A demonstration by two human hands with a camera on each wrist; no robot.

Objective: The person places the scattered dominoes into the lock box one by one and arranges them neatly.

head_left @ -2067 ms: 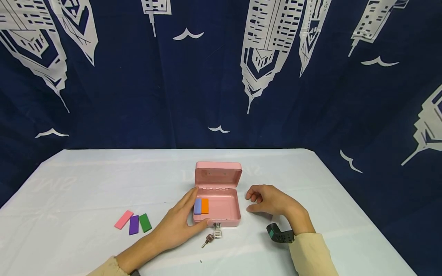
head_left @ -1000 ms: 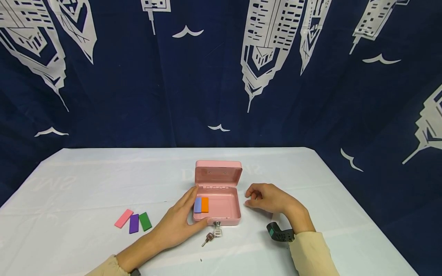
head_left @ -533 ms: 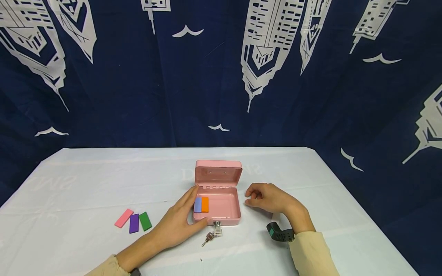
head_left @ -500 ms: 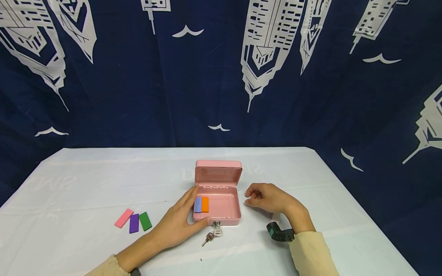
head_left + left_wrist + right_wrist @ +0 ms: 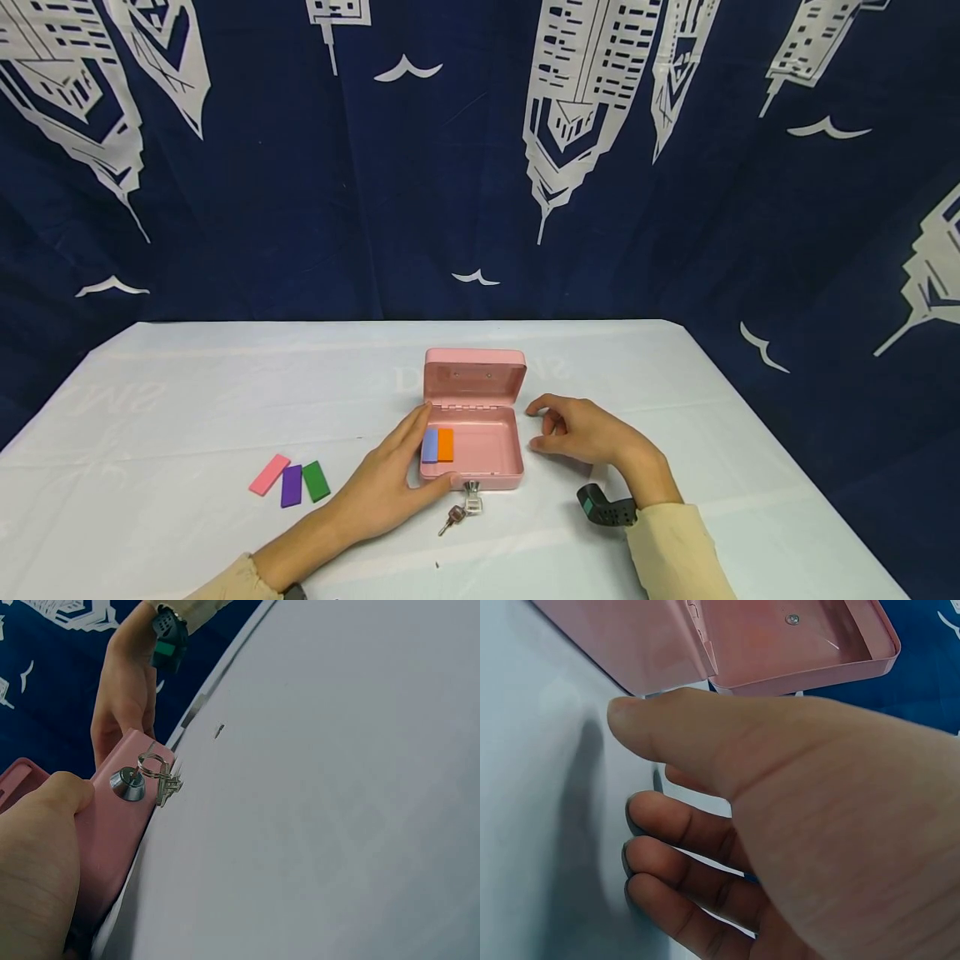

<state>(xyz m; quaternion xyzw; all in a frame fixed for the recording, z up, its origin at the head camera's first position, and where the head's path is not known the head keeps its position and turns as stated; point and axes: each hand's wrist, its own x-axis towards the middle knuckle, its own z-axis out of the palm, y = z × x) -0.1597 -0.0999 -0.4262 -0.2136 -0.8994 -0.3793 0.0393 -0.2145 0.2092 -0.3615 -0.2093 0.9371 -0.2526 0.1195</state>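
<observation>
A small pink cash box [image 5: 487, 450] stands on the table with its lid up. Two flat blocks lie along its left inside wall, a light blue block [image 5: 430, 446] and an orange block [image 5: 446, 445]. My left hand [image 5: 382, 492] grips the box's left side, its thumb [image 5: 66, 791] hooked on the front edge and its fingers along the side. A key [image 5: 132, 774] sits in the front lock, and a second key [image 5: 453, 518] hangs from its ring. Just right of the box, my right hand [image 5: 588, 429] holds nothing, its fingers [image 5: 694, 825] loosely bent.
Left of my left forearm lie a pink block [image 5: 269, 475], a purple block [image 5: 291, 486] and a green block [image 5: 316, 481]. A white cloth covers the table [image 5: 225, 383]. Behind it hangs a dark blue curtain [image 5: 450, 183] with white building prints.
My right hand has shifted slightly left toward the box, and its index finger has stretched out a little. The left hand, box and blocks stay where they were.
</observation>
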